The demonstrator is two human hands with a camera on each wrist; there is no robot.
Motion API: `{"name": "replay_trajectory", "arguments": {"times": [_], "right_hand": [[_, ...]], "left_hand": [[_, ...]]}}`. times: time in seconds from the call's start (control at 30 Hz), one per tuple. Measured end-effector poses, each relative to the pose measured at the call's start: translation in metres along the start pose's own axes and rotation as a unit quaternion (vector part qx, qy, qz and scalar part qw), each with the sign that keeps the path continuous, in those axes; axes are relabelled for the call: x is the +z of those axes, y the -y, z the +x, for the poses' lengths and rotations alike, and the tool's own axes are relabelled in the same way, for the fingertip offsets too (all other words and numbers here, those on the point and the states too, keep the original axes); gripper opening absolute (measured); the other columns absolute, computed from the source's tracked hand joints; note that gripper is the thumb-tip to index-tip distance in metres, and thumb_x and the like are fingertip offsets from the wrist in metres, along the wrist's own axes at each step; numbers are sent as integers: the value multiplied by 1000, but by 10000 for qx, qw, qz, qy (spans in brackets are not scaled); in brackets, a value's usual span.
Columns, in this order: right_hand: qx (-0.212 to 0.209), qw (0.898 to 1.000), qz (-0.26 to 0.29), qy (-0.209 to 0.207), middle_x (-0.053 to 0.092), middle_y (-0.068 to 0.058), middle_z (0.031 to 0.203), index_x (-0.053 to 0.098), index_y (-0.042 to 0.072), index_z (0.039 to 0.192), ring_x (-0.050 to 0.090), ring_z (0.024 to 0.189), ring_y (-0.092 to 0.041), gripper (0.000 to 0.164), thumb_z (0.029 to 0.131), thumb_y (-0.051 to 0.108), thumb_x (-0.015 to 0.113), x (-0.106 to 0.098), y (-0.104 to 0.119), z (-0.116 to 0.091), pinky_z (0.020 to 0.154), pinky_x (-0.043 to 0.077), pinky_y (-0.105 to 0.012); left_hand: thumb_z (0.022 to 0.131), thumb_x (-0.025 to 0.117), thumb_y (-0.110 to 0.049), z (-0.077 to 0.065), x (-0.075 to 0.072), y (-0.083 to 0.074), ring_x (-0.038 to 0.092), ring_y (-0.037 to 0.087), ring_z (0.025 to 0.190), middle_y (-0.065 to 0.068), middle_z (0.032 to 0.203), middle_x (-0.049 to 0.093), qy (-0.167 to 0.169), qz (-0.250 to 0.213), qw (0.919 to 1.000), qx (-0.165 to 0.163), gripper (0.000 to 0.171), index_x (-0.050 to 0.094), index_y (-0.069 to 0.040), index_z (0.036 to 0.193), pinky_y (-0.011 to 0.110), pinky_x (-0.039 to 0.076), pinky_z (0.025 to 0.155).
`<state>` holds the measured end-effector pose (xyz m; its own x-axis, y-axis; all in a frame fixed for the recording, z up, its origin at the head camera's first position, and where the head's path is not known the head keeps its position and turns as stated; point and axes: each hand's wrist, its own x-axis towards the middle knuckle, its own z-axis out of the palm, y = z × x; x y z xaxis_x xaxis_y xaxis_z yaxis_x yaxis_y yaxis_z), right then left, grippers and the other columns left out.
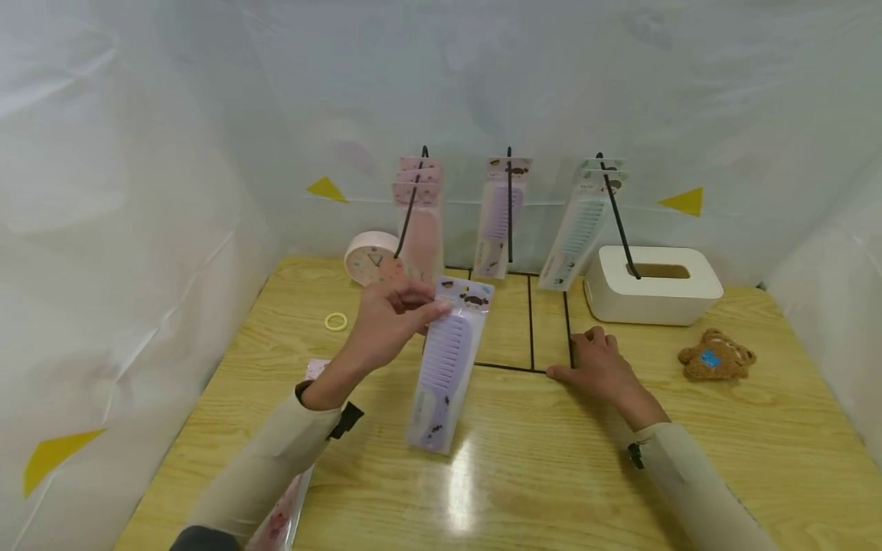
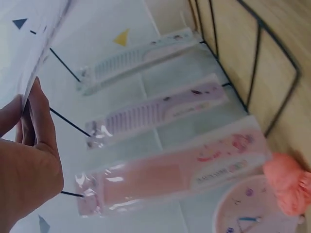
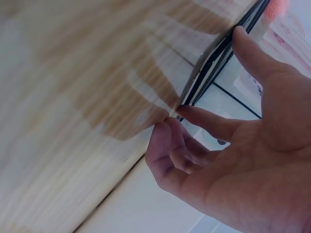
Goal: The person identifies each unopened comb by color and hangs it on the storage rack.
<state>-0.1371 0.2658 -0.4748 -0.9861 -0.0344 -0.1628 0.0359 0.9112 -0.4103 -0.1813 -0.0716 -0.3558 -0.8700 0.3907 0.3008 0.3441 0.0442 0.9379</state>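
Between thumb and fingers, my left hand (image 1: 386, 325) pinches the top of a clear package with a purple comb (image 1: 444, 356), tilted in front of a black wire rack (image 1: 506, 368). My right hand (image 1: 609, 371) holds the rack's front right base corner, thumb along the front wire and fingers at the side. On the rack's hooks hang pink packages (image 1: 419, 237) at left, a purple comb package (image 1: 503, 214) in the middle, and green comb packages (image 1: 582, 226) at right. In the left wrist view, the held package (image 2: 36, 53) shows nearly edge-on.
A round clock (image 1: 361, 256) stands behind the left hand, a white tissue box (image 1: 654, 302) at the right under a hook. A brown plush bear (image 1: 713, 363) and a yellow ring (image 1: 336, 321) lie on the table. Below the left forearm lies another pink package (image 1: 279, 520).
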Motion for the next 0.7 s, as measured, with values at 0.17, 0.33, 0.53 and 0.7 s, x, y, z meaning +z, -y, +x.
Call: {"name": "replay_trajectory", "arguments": {"times": [0.17, 0.33, 0.53, 0.7], "right_hand": [[29, 10000, 22, 35, 37, -34, 134, 43, -15, 139, 39, 116, -51, 84, 90, 47, 72, -1, -1, 1, 84, 47, -63], [16, 10000, 39, 31, 38, -35, 134, 43, -15, 139, 38, 118, -52, 85, 89, 49, 72, 2, -1, -1, 84, 47, -64], [2, 10000, -68, 47, 39, -34, 133, 44, -16, 138, 40, 116, -51, 86, 90, 49, 71, 5, 0, -3, 80, 49, -64], [-1, 9999, -124, -19, 39, -33, 132, 44, -16, 138, 41, 115, -50, 85, 90, 49, 70, 2, 1, -2, 79, 49, -62]], "left_hand": [[88, 74, 0, 5, 16, -11, 70, 13, 74, 17, 91, 75, 60, -150, 9996, 221, 13, 70, 6, 99, 37, 61, 63], [90, 74, -5, 9, 29, -20, 72, 17, 78, 13, 93, 76, 85, -62, 9995, 297, 12, 71, 0, 99, 38, 61, 65], [90, 75, -12, 20, 39, -28, 71, 19, 80, 8, 93, 76, 86, -115, 9999, 46, 14, 71, -3, 101, 39, 61, 66], [90, 76, -10, 28, 42, -24, 71, 18, 78, 10, 93, 76, -30, -212, 9998, -29, 15, 70, -2, 100, 39, 61, 65]]}}
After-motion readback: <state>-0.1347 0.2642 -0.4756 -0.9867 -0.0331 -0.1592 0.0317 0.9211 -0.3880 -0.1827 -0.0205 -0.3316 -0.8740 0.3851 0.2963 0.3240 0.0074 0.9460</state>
